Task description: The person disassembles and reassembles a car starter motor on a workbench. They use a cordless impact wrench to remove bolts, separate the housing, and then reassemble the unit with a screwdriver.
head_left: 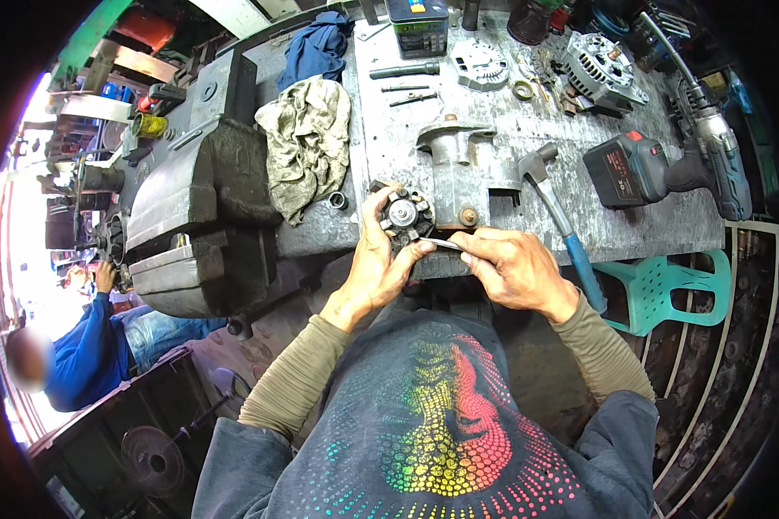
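My left hand [374,251] is closed round a round metal motor part [402,214] with a bright hub and dark blocks about its rim. Its face is turned up, near the bench's front edge. In the fingers of my right hand [512,266] is a slim metal tool [441,243]; its tip reaches the lower edge of the part, beside my left thumb. Whether the tip touches the part I cannot tell. Just beyond my hands stands a grey cast-metal housing [452,164]. A blue-handled hammer [566,227] lies to its right.
A big dark vise [203,208] fills the left, with a dirty rag [305,143] beside it. At right lie a cordless impact wrench [718,164] and an alternator half [599,71]. A green plastic stool [662,290] stands below. A person in blue [95,355] is at far left.
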Available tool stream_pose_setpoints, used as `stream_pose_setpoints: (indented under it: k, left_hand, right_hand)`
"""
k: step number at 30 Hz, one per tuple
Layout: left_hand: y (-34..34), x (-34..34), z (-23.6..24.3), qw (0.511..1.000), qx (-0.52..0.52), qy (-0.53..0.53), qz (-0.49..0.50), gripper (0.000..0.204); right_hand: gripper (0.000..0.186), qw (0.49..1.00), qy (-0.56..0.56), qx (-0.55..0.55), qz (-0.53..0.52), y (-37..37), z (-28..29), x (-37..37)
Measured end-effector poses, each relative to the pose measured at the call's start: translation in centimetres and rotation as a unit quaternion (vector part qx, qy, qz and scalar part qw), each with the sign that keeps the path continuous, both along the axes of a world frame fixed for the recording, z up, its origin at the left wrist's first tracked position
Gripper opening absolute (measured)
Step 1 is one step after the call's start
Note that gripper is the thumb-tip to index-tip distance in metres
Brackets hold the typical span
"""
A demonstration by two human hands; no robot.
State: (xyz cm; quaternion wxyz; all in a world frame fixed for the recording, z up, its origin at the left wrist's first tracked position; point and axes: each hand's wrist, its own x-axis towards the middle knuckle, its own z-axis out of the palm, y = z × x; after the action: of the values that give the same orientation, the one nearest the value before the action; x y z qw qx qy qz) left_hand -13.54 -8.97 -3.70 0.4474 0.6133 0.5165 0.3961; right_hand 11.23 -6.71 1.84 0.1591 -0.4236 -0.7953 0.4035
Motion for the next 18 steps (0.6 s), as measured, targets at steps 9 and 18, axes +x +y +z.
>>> stream_pose_setpoints:
  k: [9, 18]
  left_hand:
    - [-0.1, 0.1, 0.1, 1.0, -0.006, -0.005, 0.001, 0.088]
    - [-0.1, 0.1, 0.0, 1.0, -0.004, 0.0, -0.003, 0.089]
  right_hand:
    - [0.03, 0.999, 0.029, 0.03, 0.007, 0.2, 0.3, -0.3]
    - [0.032, 0.996, 0.005, -0.089, 0.03, 1.7, -0.1, 0.3]
